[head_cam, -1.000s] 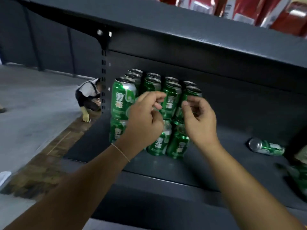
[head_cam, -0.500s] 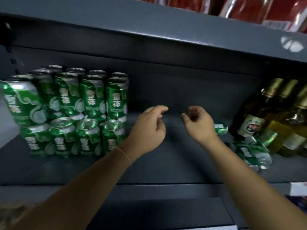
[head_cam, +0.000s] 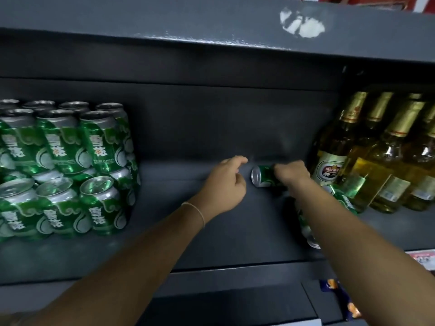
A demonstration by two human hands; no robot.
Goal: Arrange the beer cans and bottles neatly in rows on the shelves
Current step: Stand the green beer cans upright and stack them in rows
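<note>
Green beer cans (head_cam: 63, 170) stand stacked two high in rows at the left of the dark grey shelf (head_cam: 200, 255). Deep in the shelf a single green can (head_cam: 262, 176) lies on its side, and my right hand (head_cam: 290, 172) is closed over its right end. My left hand (head_cam: 226, 184) hovers just left of that can, fingers loosely apart, holding nothing. Two more green cans (head_cam: 339, 198) lie on their sides under my right forearm, partly hidden. Yellow beer bottles (head_cam: 386, 161) with gold foil necks stand at the right.
The shelf above (head_cam: 211, 24) overhangs close over the cans and bottles; its front edge has a white scuff. A printed label (head_cam: 421, 257) sits on the shelf lip at the right. Below right lies a dark blue packet (head_cam: 339, 297).
The view has swung right, from the can stack to the shelf's middle. Both hands have reached deeper in, and my right hand has closed on the lying can.
</note>
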